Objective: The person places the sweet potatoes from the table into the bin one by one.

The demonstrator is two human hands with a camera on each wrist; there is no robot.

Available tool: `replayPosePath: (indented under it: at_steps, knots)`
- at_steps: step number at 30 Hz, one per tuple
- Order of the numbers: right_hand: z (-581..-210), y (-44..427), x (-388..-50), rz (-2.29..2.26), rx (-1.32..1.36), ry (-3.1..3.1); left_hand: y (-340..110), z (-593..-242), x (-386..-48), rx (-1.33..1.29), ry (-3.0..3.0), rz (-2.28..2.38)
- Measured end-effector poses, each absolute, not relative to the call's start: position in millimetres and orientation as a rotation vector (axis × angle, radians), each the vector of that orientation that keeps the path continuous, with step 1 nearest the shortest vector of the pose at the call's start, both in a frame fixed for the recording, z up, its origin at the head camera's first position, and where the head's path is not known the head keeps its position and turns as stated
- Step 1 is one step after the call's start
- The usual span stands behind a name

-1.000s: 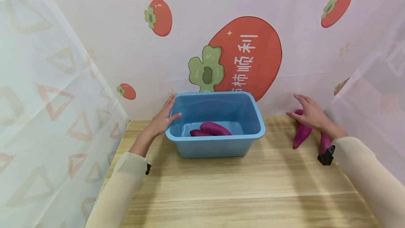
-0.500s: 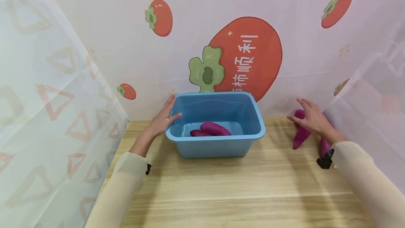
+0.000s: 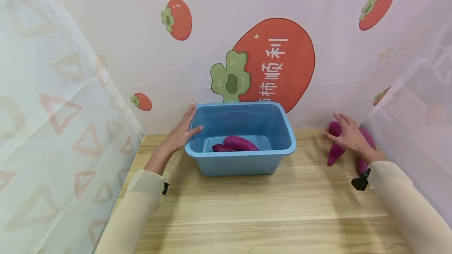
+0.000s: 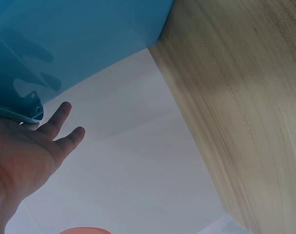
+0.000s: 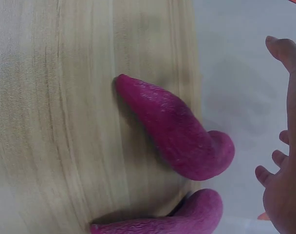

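Observation:
A blue plastic tub (image 3: 240, 165) stands in the middle, near the back wall. My left hand (image 3: 181, 132) rests on its left rim with straight fingers, the thumb reaching over the inside. In the left wrist view, that hand (image 4: 24, 158) lies against the tub (image 4: 89, 39), fingers spread. Inside lie two purple sweet potatoes, one in front (image 3: 221, 148) and one partly over it (image 3: 241, 143). At the right, my right hand (image 3: 350, 135) hovers with spread fingers above another sweet potato (image 3: 335, 155), apart from it in the right wrist view (image 5: 175, 131). A further one (image 3: 362, 164) is partly hidden under my wrist.
The wooden table (image 3: 254, 211) reaches back to a white cloth wall (image 3: 106, 22) printed with persimmons. Cloth panels also stand close at the left (image 3: 60, 148) and right (image 3: 420, 128). Black wrist cameras hang at both cuffs, the right one (image 3: 360, 182) low over the table.
My right hand has shifted slightly to the right and lower, over the sweet potatoes, showing more of the far-right one. My left hand and the tub have stayed still.

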State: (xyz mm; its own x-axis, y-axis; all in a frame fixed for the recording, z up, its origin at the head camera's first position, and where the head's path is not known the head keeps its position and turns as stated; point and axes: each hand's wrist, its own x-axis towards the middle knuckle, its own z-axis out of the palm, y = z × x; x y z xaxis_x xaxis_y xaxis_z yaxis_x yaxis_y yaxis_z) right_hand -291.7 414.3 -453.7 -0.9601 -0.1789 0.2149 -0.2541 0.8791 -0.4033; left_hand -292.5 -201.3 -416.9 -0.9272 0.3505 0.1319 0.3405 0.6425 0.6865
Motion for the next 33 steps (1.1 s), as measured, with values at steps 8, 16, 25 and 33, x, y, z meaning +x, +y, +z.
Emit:
replayPosePath:
  at_steps: [8,16,25,33]
  knots:
    - [-465,417,-292,0.672,0.319,-2.859,-201,-417,-293,0.592,2.838,1.182]
    - [-476,418,-291,0.725,0.279,-2.876,-203,-416,-290,0.585,2.847,1.172]
    - [-484,421,-290,0.749,0.234,-2.919,-200,-414,-290,0.585,2.855,1.154]
    - [-494,422,-288,0.765,0.222,-2.873,-200,-414,-291,0.600,2.852,1.156]
